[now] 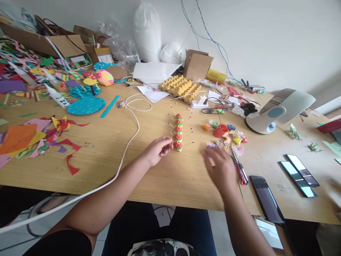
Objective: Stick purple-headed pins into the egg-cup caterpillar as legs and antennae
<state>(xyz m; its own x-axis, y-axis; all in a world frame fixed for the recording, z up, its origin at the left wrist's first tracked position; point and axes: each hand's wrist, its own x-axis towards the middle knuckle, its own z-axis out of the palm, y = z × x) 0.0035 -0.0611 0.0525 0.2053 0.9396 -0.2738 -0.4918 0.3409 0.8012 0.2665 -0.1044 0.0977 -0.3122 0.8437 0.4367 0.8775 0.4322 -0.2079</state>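
A red and green caterpillar-like craft stands lengthwise on the wooden table, with thin sticks tipped in purple poking out on both sides. At its near left end, my left hand has thumb and fingers pinched around a thin stick. My right hand, blurred by motion, hovers to the right of the craft, fingers apart, just below a small pile of thin sticks. Around that pile are a red round container and small bags of coloured clay.
A white cable crosses the table and my left arm. A cutter and a phone lie right of my right hand. Paper scraps cover the left; a white fan stands at right. Another person's blurred hand shows at far right.
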